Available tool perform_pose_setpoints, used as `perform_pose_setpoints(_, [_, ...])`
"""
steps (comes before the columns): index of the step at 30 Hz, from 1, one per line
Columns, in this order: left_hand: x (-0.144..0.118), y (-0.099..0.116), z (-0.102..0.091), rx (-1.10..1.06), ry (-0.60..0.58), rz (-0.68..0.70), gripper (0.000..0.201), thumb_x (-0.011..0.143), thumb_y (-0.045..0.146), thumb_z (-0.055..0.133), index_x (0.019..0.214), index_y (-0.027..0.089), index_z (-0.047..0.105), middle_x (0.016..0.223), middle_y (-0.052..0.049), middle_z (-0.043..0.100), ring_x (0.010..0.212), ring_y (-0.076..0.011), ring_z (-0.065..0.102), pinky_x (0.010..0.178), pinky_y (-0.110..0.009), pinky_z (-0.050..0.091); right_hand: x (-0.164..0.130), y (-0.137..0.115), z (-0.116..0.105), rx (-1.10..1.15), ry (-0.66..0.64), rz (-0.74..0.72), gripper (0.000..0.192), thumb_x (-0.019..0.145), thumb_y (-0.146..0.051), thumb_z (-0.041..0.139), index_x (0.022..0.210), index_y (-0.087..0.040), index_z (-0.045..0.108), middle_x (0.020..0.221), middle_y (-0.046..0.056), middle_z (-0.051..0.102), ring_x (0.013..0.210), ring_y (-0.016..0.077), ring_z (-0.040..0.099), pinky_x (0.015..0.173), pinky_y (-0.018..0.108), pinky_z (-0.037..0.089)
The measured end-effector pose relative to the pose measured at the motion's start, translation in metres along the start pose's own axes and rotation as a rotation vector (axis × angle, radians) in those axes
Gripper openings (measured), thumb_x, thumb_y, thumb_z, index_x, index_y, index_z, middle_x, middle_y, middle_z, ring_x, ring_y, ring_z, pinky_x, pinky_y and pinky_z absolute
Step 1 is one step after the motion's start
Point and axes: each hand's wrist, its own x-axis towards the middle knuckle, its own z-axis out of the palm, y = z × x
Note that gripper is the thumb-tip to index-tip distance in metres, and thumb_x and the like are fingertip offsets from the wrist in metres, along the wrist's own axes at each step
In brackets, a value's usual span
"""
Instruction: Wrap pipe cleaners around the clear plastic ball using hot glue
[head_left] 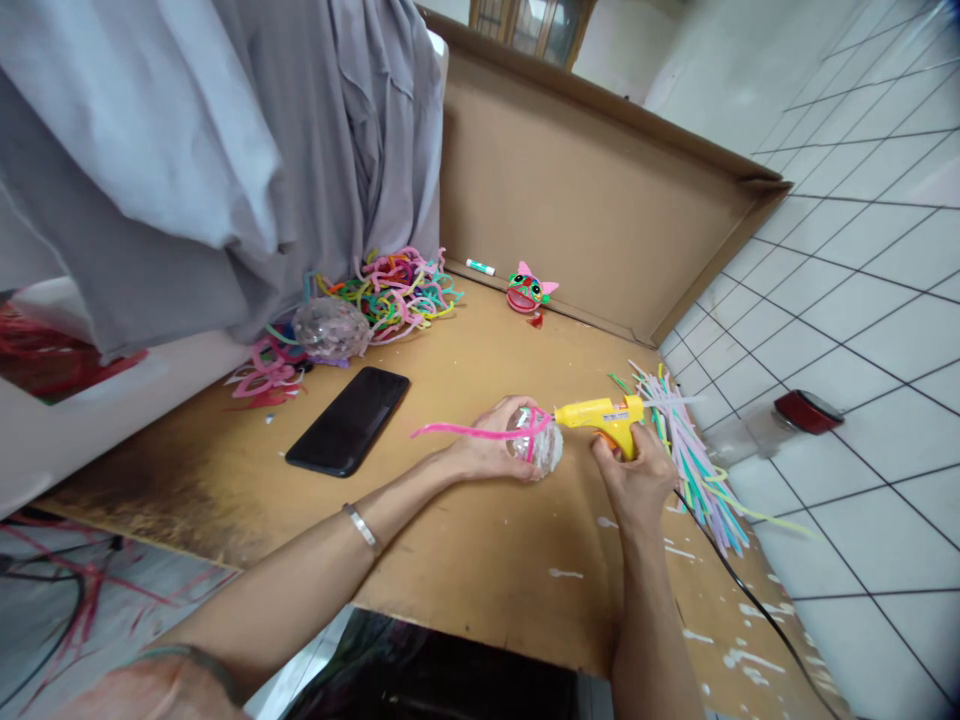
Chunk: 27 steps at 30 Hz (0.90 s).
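Note:
My left hand (493,440) is closed around a small clear plastic ball-like piece (550,452) above the table. A pink pipe cleaner (465,431) lies across that piece, one end sticking out to the left over my hand. In my right hand (637,475) is a yellow hot glue gun (600,415), gripped by its handle, fingers at the orange trigger. The gun's nozzle points left and meets the pink pipe cleaner at the clear piece's upper right; I cannot tell whether glue is flowing. A clear glue stick sticks out behind the gun.
Pipe cleaners (694,465) lie in a bundle at the right; a tangled pile (405,290) sits at the back left beside a crumpled clear plastic piece (331,330). A black phone (349,420), a decorated pink-eared figure (526,290) and a glue tube (480,267) are on the table. A black cord (739,580) trails right.

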Motion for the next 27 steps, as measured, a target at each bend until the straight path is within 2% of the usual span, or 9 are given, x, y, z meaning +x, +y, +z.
perform_pose_setpoints(5, [-0.0006, -0.0006, 0.0007, -0.035, -0.015, 0.025, 0.073, 0.053, 0.022, 0.086, 0.118, 0.033, 0.054, 0.118, -0.003, 0.062, 0.116, -0.0289, 0.059, 0.103, -0.048, 0.047, 0.0003, 0.0020, -0.0003, 0.032, -0.020, 0.019, 0.019, 0.074, -0.029, 0.057, 0.065, -0.024, 0.041, 0.062, -0.005, 0.044, 0.056, 0.0135, 0.043, 0.057, 0.027, 0.032])
perform_pose_setpoints(11, [-0.0010, 0.0039, 0.0005, -0.054, -0.048, -0.018, 0.074, 0.054, 0.025, 0.085, 0.121, 0.026, 0.052, 0.116, -0.005, 0.063, 0.106, -0.0259, 0.063, 0.091, -0.042, 0.053, 0.0003, 0.0005, -0.0004, 0.044, -0.023, 0.032, 0.020, 0.075, -0.031, 0.057, 0.064, -0.024, 0.041, 0.063, -0.005, 0.044, 0.057, 0.0134, 0.042, 0.057, 0.027, 0.032])
perform_pose_setpoints(17, [0.0005, 0.0034, -0.0003, 0.001, 0.015, -0.015, 0.079, 0.048, 0.024, 0.087, 0.119, 0.028, 0.054, 0.122, -0.007, 0.060, 0.114, -0.0307, 0.059, 0.101, -0.047, 0.048, 0.0002, -0.0010, -0.0009, 0.022, -0.021, 0.010, 0.024, 0.076, -0.029, 0.056, 0.062, -0.024, 0.037, 0.061, -0.005, 0.041, 0.057, 0.0134, 0.041, 0.057, 0.026, 0.032])
perform_pose_setpoints(22, [-0.0013, 0.0076, -0.0009, -0.043, -0.026, -0.029, 0.077, 0.052, 0.024, 0.085, 0.121, 0.027, 0.053, 0.120, -0.006, 0.061, 0.112, -0.0291, 0.061, 0.097, -0.044, 0.051, -0.0003, 0.0002, -0.0017, 0.008, -0.012, -0.032, 0.023, 0.077, -0.028, 0.057, 0.064, -0.024, 0.038, 0.063, -0.005, 0.044, 0.057, 0.0134, 0.042, 0.058, 0.026, 0.033])
perform_pose_setpoints(27, [-0.0008, 0.0039, 0.0000, 0.012, 0.014, -0.016, 0.078, 0.049, 0.023, 0.086, 0.121, 0.027, 0.056, 0.119, -0.006, 0.062, 0.114, -0.0311, 0.060, 0.099, -0.046, 0.050, 0.0001, -0.0009, -0.0031, 0.004, 0.003, -0.054, 0.021, 0.077, -0.026, 0.056, 0.064, -0.024, 0.039, 0.063, -0.004, 0.046, 0.058, 0.0138, 0.043, 0.059, 0.026, 0.034])
